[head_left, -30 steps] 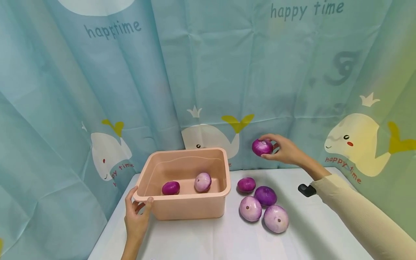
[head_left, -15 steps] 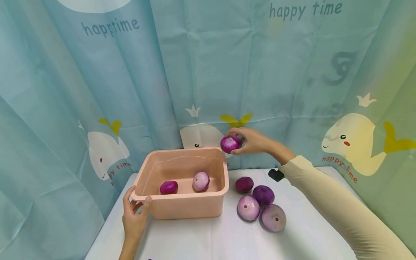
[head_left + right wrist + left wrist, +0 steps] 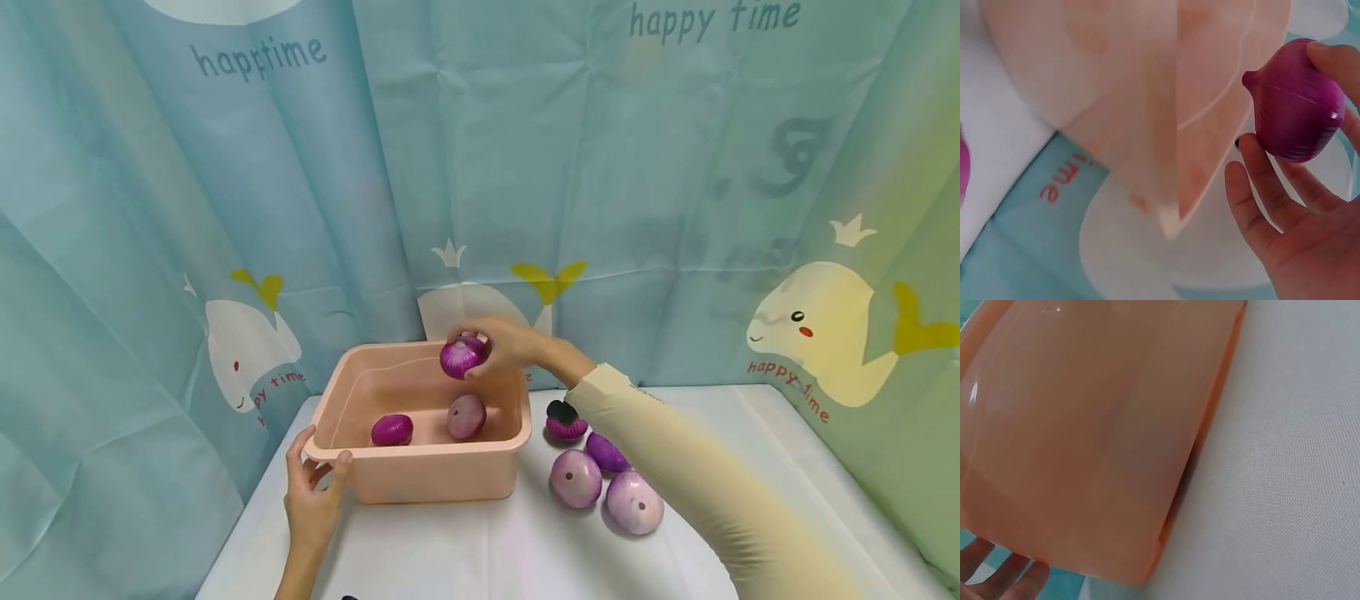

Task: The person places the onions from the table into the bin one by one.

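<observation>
A purple onion (image 3: 462, 357) is held up by my right hand (image 3: 501, 343) over the right half of a pink plastic bin (image 3: 431, 477). In the right wrist view, thumb and fingers grip that onion (image 3: 1297, 103) beside the bin's wall. Inside the bin lie a dark purple onion (image 3: 392, 430) and a paler onion (image 3: 467, 417). My left hand (image 3: 313, 500) grips the bin's front left corner, thumb on the front rim. The left wrist view has the bin's side (image 3: 1085, 425) with the left hand's fingertips (image 3: 1032, 581) at its lower left.
Right of the bin, several onions sit on the white table (image 3: 420, 550): two pale ones (image 3: 576, 478) and two purple ones, partly covered by the right sleeve (image 3: 675, 467) and a black wrist device (image 3: 561, 412). A blue whale-print curtain (image 3: 510, 167) hangs behind.
My right hand has carried the purple onion leftward, from above the table onions to over the bin. The left hand stays on the bin's corner.
</observation>
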Tool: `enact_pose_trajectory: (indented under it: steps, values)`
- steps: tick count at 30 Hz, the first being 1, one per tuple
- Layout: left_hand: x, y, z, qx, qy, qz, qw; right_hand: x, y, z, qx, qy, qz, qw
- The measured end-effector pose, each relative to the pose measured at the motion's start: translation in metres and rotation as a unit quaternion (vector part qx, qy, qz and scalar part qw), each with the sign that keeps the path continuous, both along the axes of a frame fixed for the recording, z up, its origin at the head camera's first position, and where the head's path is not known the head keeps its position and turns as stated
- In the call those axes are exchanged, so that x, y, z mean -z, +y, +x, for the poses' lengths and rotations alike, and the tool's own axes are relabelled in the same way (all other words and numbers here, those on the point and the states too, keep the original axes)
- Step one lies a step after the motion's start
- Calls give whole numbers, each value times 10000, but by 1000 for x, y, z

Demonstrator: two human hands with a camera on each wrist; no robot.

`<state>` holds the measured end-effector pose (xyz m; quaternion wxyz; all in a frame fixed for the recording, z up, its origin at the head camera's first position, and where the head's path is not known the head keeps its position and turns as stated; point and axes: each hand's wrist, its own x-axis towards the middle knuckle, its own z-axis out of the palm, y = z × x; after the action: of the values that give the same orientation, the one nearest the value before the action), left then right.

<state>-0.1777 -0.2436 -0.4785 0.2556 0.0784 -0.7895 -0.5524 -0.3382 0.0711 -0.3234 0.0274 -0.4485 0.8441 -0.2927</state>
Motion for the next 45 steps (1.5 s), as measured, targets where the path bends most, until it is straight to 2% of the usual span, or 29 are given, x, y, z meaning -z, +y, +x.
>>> enact_pose_trajectory:
  steps: [6, 18, 31, 39, 45]
  values:
    - [1, 2, -1, -3, 1, -29, 10000, 7, -19, -3, 91, -135, 217, 9996]
    - [1, 2, 0, -63, -3, -131, 9999, 14, -40, 7, 249, -460, 605, 9968]
    - [1, 2, 1, -92, 29, -151, 9998, 15, -48, 7, 89, -629, 634, 9960]
    - [1, 1, 0, -82, 33, -129, 9999, 12, -47, 11, 366, -804, 802, 9929]
    - [2, 1, 0, -135, 49, -197, 9997, 9, -42, 10, 228, -747, 720, 9943]
